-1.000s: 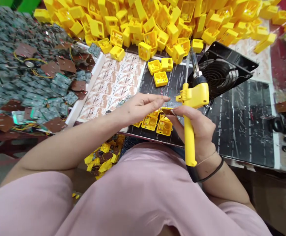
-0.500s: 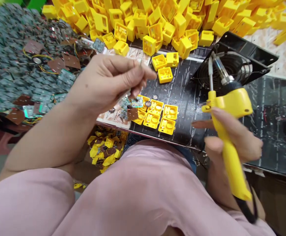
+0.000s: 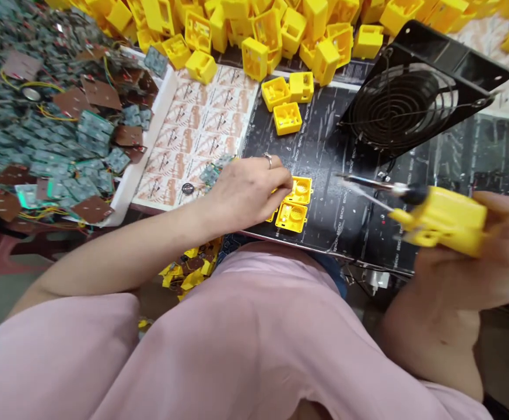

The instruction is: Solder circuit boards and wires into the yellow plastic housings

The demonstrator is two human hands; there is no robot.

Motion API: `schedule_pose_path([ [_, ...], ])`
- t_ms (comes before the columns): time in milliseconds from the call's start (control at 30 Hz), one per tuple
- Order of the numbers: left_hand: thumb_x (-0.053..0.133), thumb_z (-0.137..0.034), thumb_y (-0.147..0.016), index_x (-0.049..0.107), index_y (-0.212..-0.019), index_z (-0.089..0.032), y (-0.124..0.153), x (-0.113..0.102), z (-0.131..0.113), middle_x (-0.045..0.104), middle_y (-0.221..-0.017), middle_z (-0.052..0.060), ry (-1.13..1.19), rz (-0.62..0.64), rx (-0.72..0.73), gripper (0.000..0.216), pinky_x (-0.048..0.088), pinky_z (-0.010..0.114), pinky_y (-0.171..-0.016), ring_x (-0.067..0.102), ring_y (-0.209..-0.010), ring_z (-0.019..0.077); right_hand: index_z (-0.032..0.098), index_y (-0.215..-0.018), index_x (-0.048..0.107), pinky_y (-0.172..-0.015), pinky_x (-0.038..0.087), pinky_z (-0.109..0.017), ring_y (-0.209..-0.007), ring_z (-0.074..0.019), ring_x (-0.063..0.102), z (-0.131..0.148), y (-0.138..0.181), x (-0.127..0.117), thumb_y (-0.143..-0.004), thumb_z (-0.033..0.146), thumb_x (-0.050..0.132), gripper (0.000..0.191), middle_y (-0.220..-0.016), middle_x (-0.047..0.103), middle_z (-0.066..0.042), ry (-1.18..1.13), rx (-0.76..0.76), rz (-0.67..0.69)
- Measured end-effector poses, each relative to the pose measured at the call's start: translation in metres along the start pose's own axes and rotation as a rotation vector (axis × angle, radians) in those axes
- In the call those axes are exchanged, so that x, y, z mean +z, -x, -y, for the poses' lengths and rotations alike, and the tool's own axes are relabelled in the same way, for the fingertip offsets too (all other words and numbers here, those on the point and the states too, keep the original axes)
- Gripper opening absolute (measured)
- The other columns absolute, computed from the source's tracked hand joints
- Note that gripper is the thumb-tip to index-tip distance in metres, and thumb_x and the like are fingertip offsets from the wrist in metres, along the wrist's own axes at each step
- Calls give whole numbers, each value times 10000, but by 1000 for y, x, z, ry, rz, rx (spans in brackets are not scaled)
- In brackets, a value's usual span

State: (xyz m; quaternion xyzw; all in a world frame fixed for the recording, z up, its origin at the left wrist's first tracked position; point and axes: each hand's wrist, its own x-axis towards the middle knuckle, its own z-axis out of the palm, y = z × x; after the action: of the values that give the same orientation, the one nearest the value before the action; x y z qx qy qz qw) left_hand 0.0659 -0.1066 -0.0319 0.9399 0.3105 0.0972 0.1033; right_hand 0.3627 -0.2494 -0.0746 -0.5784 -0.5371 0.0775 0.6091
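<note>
The left hand (image 3: 252, 189) bends low over the bench (image 3: 324, 140), its fingers curled together at the near yellow cases (image 3: 292, 216); the fingertips are hidden behind the knuckles, so I cannot say whether they pinch anything. Two of those cases show clearly at three to four o'clock from the hand; others are mostly covered by it. Small circuit boards (image 3: 210, 172) peek out at ten o'clock, partly behind the wrist.

Well apart at three o'clock, the right hand (image 3: 499, 256) has its fingers wrapped around a yellow soldering gun (image 3: 444, 224). Both are motion-blurred, and the right edge cuts off the hand and the gun's rear. The metal tip points to nine o'clock.

The yellow housing heap (image 3: 254, 35) at twelve and the board pile (image 3: 57, 146) at nine run out of view.
</note>
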Motion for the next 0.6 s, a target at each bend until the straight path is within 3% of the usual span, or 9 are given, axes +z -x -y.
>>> schedule_pose_path([
  [67,507,-258,-1066,839,-1035,-185,-6,13,-2,835,-1002,111,-75,30,-30,341,547,371,-771,802,-929,282,346,-1255,867,-522,511,-276,-699,-125,699,9,10,5,-1012,551,846,318,-1054,845,-3,17,-111,-130],
  [133,505,-252,-1064,844,-1044,-181,-9,21,-1,838,-998,118,-125,41,-81,347,552,384,-795,808,-959,300,331,-1317,853,-507,529,-233,-677,-114,719,15,18,5,-924,387,955,410,-1077,867,-23,50,-153,-107],
  [267,529,-259,-1055,848,-1048,-189,-12,25,-2,835,-961,101,-161,45,-129,327,550,381,-824,806,-963,293,275,-1287,845,-605,651,-255,-719,-160,796,19,21,4,-899,304,970,409,-1004,872,-33,59,-151,39],
  [467,486,-254,-1055,837,-998,-187,-18,20,-6,823,-911,110,-224,67,-88,362,523,395,-776,783,-898,290,272,-919,754,-493,611,-248,-616,-171,774,19,11,19,-904,246,940,189,-776,813,25,58,-336,213],
  [600,508,-255,-1036,823,-957,-198,-17,20,-3,816,-894,103,-213,38,-66,329,516,397,-783,761,-876,282,286,-906,745,-563,645,-262,-683,-175,802,17,7,24,-930,275,930,187,-812,817,25,63,-302,337],
])
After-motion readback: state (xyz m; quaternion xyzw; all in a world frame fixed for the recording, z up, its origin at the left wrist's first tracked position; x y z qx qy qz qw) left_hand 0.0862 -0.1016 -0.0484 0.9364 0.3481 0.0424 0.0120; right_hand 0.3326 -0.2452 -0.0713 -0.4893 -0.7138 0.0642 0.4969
